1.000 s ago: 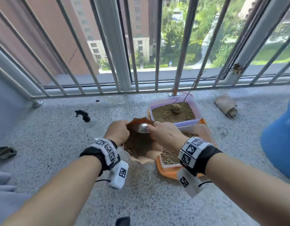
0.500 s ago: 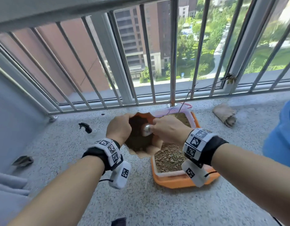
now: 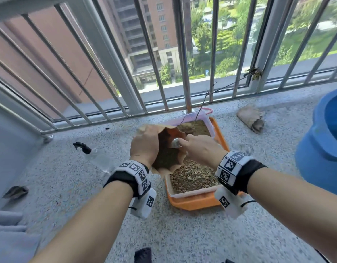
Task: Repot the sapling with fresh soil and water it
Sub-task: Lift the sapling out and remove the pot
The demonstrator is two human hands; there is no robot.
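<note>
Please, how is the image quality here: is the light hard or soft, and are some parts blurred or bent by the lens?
Head view: bright daylight; the speckled stone floor is evenly lit, with only faint shadows. The wide lens bends the grey metal railing bars outward. The picture edges are smeared, as at the blue plastic bucket. The hands and brown paper soil bag look fairly sharp.

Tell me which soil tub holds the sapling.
The far tub, purple-rimmed by the railing; the sapling rises from it. The near tub holds only gravelly soil.

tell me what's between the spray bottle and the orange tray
In the head view, the paper soil bag sits between the spray bottle and the orange tray, with the left hand gripping the bag's rim.
</note>
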